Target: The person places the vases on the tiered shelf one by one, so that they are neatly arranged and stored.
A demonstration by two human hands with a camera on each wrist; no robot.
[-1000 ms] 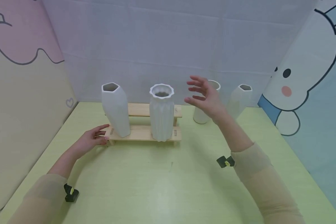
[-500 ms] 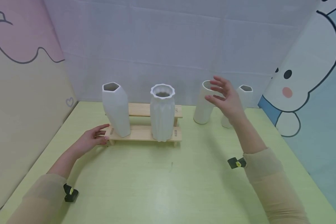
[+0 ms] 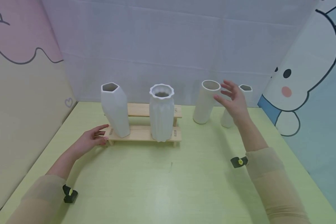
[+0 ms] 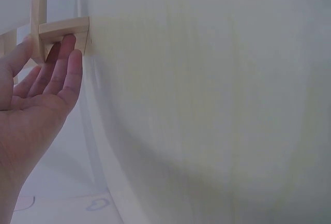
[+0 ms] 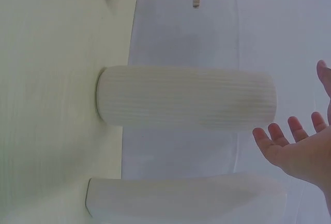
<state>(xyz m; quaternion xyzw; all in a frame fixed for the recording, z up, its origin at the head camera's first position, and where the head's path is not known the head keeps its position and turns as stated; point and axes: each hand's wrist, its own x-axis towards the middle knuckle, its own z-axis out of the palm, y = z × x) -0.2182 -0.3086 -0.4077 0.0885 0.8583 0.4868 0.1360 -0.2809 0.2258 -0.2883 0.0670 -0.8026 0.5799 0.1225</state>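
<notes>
My left hand holds the left end of a two-step wooden stand. In the left wrist view the thumb lies at the board's edge, and the fingers reach in by the stand's leg. On the lower step stand a white faceted vase, at the left, and a white fluted vase with a scalloped rim. My right hand, fingers spread and holding nothing, hovers beside the rim of a white cylindrical vase. Behind that hand, another white angular vase is partly hidden.
The pale green table stretches in front of the stand. A plain pale cloth hangs behind it. Cartoon-printed panels flank the right side, with a cream and pink panel on the left.
My right hand has moved right, from in front of the cylindrical vase to its right side, uncovering that vase. My left hand stays on the stand.
</notes>
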